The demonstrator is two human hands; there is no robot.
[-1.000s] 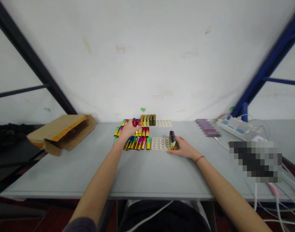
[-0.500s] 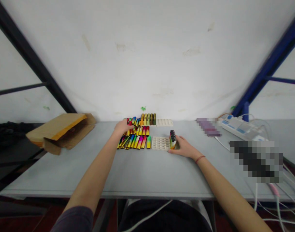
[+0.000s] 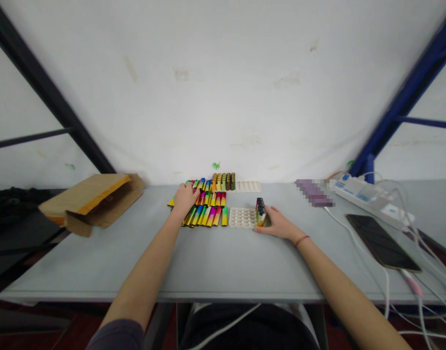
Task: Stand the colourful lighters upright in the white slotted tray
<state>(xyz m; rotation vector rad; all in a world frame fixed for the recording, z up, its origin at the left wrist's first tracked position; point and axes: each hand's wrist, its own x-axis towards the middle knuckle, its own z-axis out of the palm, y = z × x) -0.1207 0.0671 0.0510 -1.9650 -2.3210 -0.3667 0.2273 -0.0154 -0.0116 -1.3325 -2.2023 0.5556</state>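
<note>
My right hand [image 3: 276, 222] is cupped around a short row of upright, black-topped lighters [image 3: 260, 212], thumb at the near end and fingers at the far end. That row stands at the right end of a white tray [image 3: 242, 217] with round hollows. Shiny multicoloured metallic tubes [image 3: 207, 216] lie side by side in rows left of the tray. Over the left part of the middle row rests my left hand [image 3: 186, 195], fingers apart and touching the tubes; its fingertips are partly hidden.
Gold-topped upright pieces [image 3: 223, 181] stand by the wall beside a second white tray [image 3: 248, 186]. At left lies an opened brown paper package [image 3: 93, 199]. A phone [image 3: 383, 242], a blurred purple item [image 3: 315, 193], a power strip [image 3: 372, 201] and cables occupy the right side.
My left hand has shifted slightly right and nearer, and several tubes at the left of the rows have moved. My right hand stays at the lighters.
</note>
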